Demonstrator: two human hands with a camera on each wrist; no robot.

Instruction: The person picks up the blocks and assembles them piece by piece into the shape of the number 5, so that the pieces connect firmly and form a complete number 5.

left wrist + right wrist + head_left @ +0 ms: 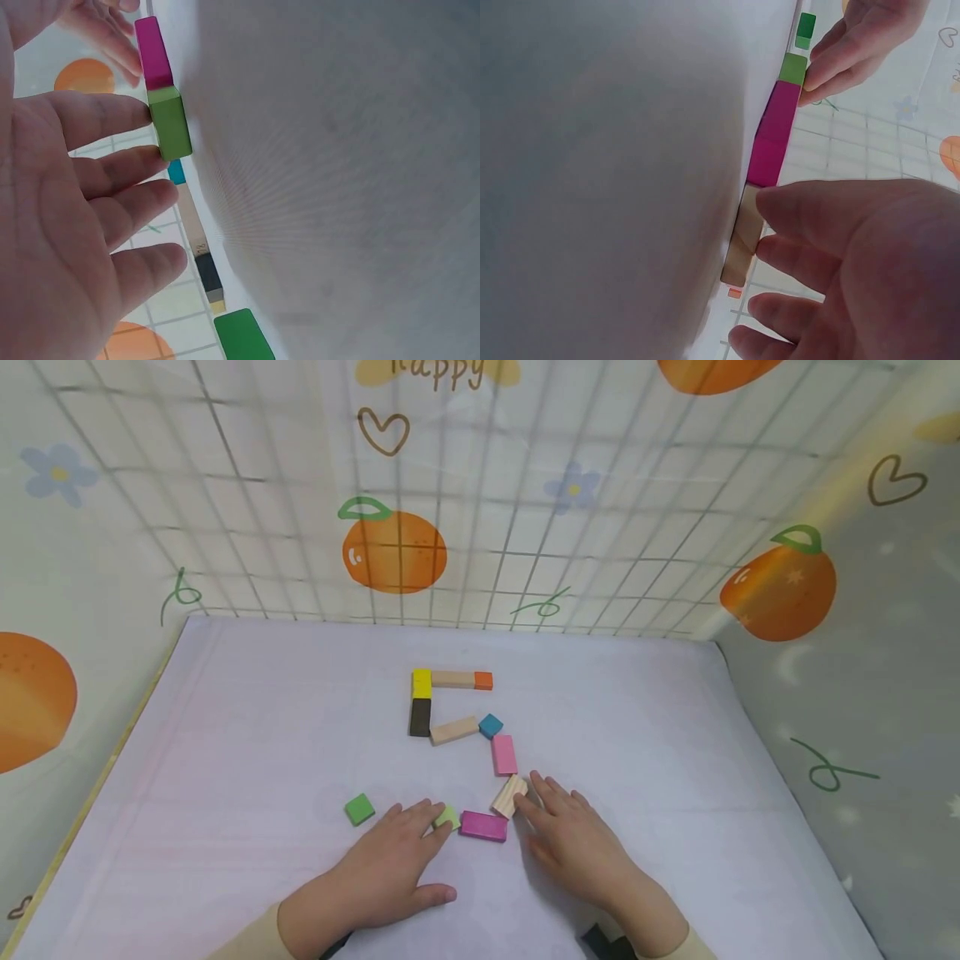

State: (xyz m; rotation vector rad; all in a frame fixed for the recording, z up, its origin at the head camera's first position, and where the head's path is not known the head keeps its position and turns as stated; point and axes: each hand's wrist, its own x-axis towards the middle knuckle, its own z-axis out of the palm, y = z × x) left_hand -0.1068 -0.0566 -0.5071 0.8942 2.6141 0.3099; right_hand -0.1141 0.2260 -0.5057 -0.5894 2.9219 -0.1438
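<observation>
My left hand (pixel 397 856), fingers fairly straight, touches a light green block (pixel 447 817) at the left end of a magenta block (pixel 483 827). In the left wrist view the fingertips meet the light green block's (pixel 171 127) side. My right hand (pixel 573 843) has its fingers extended and touches a plain wooden block (pixel 509 797), which stands slanted between the magenta block and a pink block (pixel 505 755). Past the pink one lie a blue cube (pixel 491 725), a wooden block (pixel 454 730), a black block (pixel 421 717) and a yellow block (pixel 422 683).
A wooden block (pixel 453 679) and an orange block (pixel 483 681) run right from the yellow one. A separate green block (pixel 360 809) lies left of my left hand. White cloth covers the table (pixel 262 735); a grid with a printed curtain (pixel 480 560) stands behind.
</observation>
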